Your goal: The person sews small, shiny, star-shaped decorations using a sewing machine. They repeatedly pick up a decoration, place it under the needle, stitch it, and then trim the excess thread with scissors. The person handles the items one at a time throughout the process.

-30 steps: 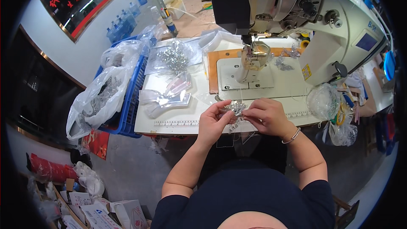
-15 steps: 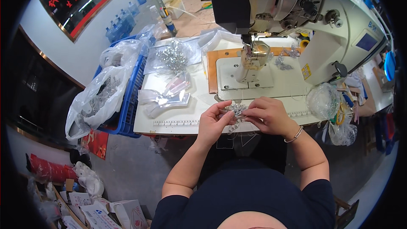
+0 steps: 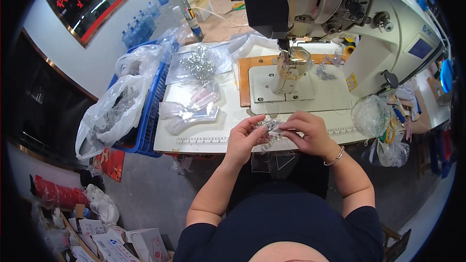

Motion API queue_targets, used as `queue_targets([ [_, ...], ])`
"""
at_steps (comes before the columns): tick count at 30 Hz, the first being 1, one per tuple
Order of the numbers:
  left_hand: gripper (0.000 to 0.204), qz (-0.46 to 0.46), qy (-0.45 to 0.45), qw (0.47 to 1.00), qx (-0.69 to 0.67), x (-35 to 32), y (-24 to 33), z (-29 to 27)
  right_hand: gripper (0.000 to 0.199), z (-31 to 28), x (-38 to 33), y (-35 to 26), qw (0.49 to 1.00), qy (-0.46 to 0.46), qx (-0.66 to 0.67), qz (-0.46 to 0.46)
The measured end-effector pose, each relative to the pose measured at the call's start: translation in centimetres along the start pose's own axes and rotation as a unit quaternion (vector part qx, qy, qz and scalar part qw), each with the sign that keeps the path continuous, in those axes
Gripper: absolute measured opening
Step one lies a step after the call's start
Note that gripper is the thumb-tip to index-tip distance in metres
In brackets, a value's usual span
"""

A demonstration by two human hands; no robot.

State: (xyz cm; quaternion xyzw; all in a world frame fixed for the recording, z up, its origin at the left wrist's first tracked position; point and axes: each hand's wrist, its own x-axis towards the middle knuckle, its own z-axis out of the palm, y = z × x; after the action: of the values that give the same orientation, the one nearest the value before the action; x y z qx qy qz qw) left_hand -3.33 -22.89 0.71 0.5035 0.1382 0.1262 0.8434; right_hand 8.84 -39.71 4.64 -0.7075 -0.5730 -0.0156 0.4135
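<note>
At the table's front edge, my left hand and right hand pinch a sparkly silver ornament between their fingertips, just before the sewing machine.

Bright, even daylight fills the scene — no hard shadows fall beneath the left hand or right hand. The white sewing machine beyond them shows mild glare on its casing. Fisheye distortion bends straight edges toward the rim — a black vignette rings the frame. Focus is sharp around the hands, softer outward.
</note>
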Motion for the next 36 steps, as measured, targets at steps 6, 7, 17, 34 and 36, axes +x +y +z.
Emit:
queue_targets([
  [6,0.033,0.019,0.004,0.999,-0.045,-0.1,-0.4,-0.1,0.028,2.4,-2.2,0.9,0.941,0.158,0.233,0.188],
  [7,0.033,0.024,0.004,0.999,-0.049,-0.2,-0.4,-0.1,0.028,2.8,-2.5,0.7,0.916,0.153,0.283,0.239],
  [17,0.036,0.108,-0.017,0.994,0.011,-2.3,0.0,1.1,0.011,3.4,-3.0,-1.1,0.799,0.056,0.514,0.307],
  [34,0.039,0.143,-0.044,0.989,0.010,-3.5,0.4,1.8,0.015,3.8,-3.3,-0.9,0.794,0.026,0.550,0.258],
  [36,0.039,0.141,-0.046,0.989,0.008,-3.6,0.4,1.8,0.015,3.8,-3.2,-0.9,0.791,0.022,0.557,0.252],
])
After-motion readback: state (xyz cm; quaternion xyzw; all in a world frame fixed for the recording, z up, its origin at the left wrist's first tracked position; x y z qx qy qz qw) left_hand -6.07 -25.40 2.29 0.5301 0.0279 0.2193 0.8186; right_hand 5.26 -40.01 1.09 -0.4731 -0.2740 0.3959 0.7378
